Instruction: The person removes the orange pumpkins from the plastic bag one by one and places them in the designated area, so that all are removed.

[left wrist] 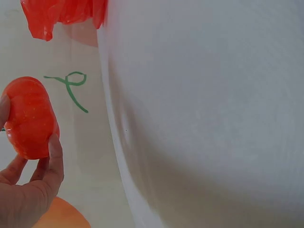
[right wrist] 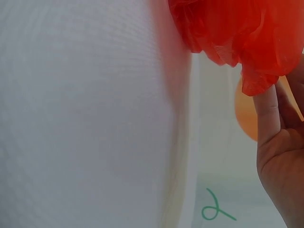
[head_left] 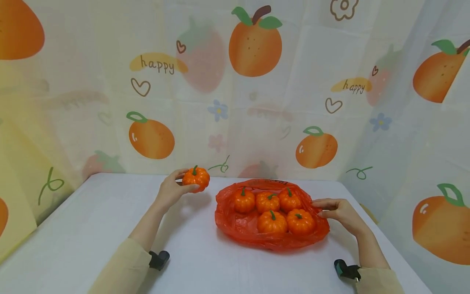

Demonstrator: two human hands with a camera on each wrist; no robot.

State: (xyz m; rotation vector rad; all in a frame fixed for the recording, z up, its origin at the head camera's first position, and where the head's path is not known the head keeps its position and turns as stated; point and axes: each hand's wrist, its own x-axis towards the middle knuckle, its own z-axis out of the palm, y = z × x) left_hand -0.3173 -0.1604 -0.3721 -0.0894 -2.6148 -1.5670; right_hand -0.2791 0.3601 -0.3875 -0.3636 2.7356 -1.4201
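Note:
My left hand (head_left: pixel 171 189) grips a small orange toy pumpkin (head_left: pixel 196 179) with a green stem, raised above the table to the left of a red plastic bag (head_left: pixel 264 243). In the left wrist view, thumb and fingers are around the sides of this pumpkin (left wrist: pixel 31 118). The bag lies with its mouth spread, and several similar pumpkins (head_left: pixel 271 221) sit inside. At the bag's right rim, my right hand (head_left: pixel 342 213) pinches the thin plastic between thumb and fingers. The right wrist view shows the thumb (right wrist: pixel 267 114) against the bag (right wrist: pixel 266 42); some fingertips are hidden.
A white cloth covers the table (head_left: pixel 198 257), which has its far edge just behind the bag. A curtain (head_left: pixel 235 139) printed with fruit hangs behind and along the sides. Dark straps with small devices (head_left: pixel 159 260) are on both wrists.

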